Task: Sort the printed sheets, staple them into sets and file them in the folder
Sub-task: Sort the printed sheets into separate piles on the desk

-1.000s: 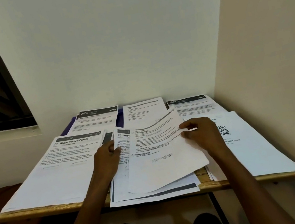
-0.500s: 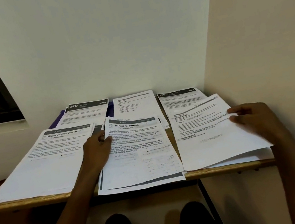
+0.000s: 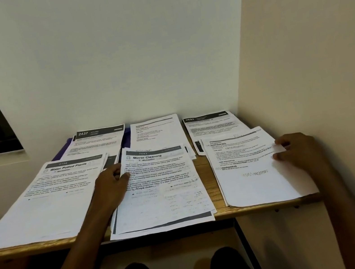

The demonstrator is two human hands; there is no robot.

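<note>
Right fingers (image 3: 279, 143): curled, pinching the right edge of a text sheet (image 3: 251, 168) atop the pile at lower right of the frame.
Left fingers (image 3: 117, 173): bent, resting on the left edge of the "Mirror Cleaning" stack (image 3: 161, 184), centre.
Left pile: "Water Potted Plants" (image 3: 48, 199), flat.
Back row: 2437 (image 3: 97, 141), a plain sheet (image 3: 156, 133), 2692 (image 3: 213, 125).
Folder (image 3: 66, 149): purple, under the back sheets.
Surface (image 3: 210, 176): wooden, in a wall corner.

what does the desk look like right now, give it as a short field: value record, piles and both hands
surface: wooden table
front left: Water Potted Plants pile
front centre: Mirror Cleaning pile, left hand at its left edge
front right: plain text pile, right hand pinching top sheet
back row: 2437 pile, 2692 pile
</note>
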